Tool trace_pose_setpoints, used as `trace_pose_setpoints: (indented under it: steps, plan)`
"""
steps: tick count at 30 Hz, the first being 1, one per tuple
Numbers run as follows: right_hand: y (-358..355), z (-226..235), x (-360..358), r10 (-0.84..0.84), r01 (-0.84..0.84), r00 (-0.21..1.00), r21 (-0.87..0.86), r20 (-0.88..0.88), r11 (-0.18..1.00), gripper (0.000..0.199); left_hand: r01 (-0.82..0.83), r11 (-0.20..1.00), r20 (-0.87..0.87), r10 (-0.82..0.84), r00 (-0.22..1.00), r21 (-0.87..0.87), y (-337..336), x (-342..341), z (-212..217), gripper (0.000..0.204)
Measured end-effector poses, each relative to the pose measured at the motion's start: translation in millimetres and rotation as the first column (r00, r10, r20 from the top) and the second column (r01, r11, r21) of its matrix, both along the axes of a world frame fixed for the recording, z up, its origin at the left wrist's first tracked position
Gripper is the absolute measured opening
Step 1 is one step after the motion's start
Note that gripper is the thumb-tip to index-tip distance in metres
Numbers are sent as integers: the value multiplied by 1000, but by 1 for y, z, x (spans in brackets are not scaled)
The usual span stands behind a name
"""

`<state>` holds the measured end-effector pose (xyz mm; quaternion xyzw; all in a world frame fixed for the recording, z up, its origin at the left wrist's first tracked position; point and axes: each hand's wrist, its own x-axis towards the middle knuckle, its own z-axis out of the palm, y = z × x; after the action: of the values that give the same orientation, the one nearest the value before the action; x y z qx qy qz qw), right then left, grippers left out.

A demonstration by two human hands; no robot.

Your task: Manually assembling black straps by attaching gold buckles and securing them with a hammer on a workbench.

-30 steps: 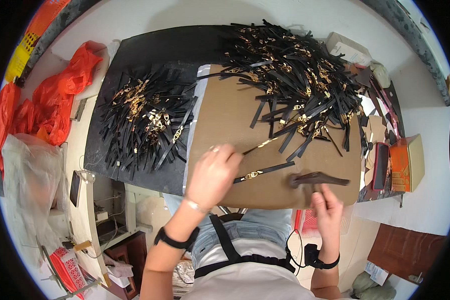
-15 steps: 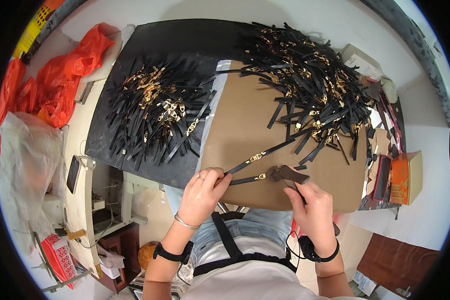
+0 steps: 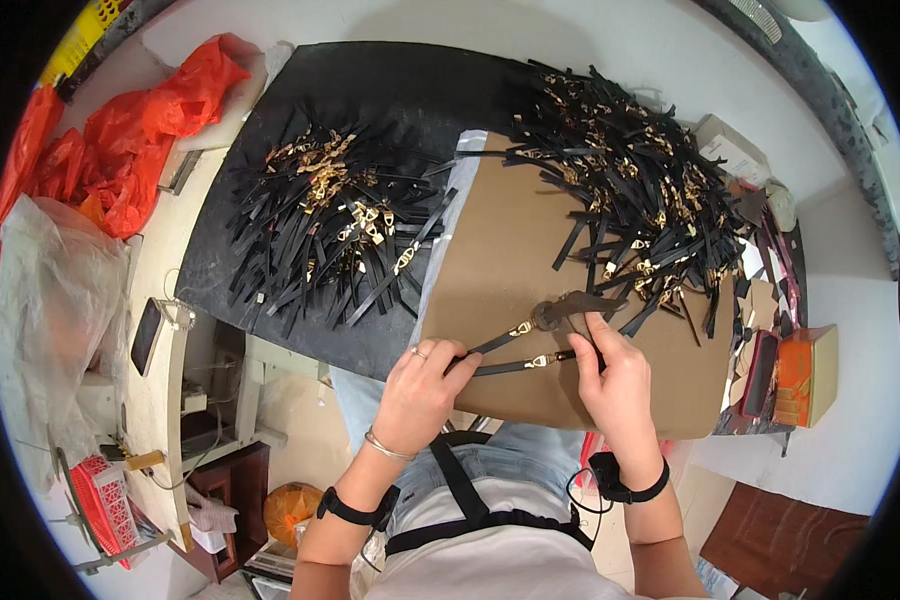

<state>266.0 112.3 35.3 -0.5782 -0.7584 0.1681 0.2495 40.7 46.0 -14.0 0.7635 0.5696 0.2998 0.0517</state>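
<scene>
Working from afar, I have the left hand pinching one end of a black strap on the brown mat, while the right hand grips a hammer, its head by the strap's gold buckle; contact I cannot tell. A second strap lies closer to the mat's near edge, a strap pile across its far right. Doing this well, I judge, takes a taut, flat strap, clear fingers and short, square taps.

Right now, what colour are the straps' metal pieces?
The metal pieces are gold, clearest in the head view.
</scene>
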Motion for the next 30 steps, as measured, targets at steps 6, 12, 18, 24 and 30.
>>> trace_pose_setpoints:
  steps: [6,12,18,24,30]
  plan:
    - [-8,0,-2,146,-127,985,184,-96,975,26,-9,996,95,18,995,-86,6,5,13,24]
    - [-13,0,11,111,-110,991,16,-76,994,19,-83,934,251,178,952,-348,15,13,10,30]
    - [-31,-17,106,-399,302,777,-268,-487,915,42,-136,965,-28,133,991,-224,21,28,13,22]
    - [-30,-49,174,-603,452,523,-404,-602,795,51,-52,921,3,58,998,-387,64,-35,42,17]
    - [-27,-61,179,-587,398,402,-443,-703,803,54,-575,810,-200,548,812,-116,109,-126,67,23]
